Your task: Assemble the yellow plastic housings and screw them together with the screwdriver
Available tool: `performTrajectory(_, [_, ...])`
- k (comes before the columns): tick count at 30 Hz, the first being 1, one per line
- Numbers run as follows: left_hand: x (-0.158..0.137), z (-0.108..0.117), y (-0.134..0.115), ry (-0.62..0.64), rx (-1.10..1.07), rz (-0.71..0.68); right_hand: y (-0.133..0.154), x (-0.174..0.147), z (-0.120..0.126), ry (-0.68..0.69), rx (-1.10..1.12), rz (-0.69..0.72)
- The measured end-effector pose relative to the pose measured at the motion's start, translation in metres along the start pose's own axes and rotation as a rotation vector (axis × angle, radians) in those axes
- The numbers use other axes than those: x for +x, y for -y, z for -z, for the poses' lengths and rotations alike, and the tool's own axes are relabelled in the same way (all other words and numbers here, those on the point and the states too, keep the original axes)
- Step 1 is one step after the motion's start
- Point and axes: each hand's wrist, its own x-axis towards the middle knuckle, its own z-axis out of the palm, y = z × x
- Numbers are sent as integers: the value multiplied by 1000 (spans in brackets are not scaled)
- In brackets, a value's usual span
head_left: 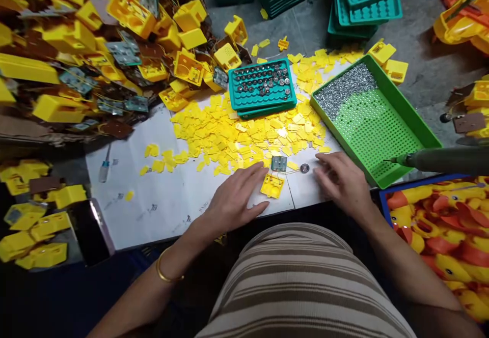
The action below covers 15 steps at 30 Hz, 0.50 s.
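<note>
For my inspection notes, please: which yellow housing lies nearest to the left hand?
The yellow housing between the left hand and right hand, beside the circuit board; the others lie farther off.

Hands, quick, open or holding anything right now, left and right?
Left hand: open, beside the small yellow housing; cannot tell whether it touches.
Right hand: open, nothing visible in it, near the round metal part.

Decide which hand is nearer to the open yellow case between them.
Left. The left hand is just left of the open yellow case; the right hand is farther off to its right.
</note>
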Motion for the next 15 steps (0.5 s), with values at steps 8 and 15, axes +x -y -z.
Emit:
performTrajectory(8, [8,-23,-21,-126,-102,232,-2,7,-13,183,-85,61])
performTrajectory(15, [16,-17,-28,-76,-475,397,-6,-12,-9,196,-48,230])
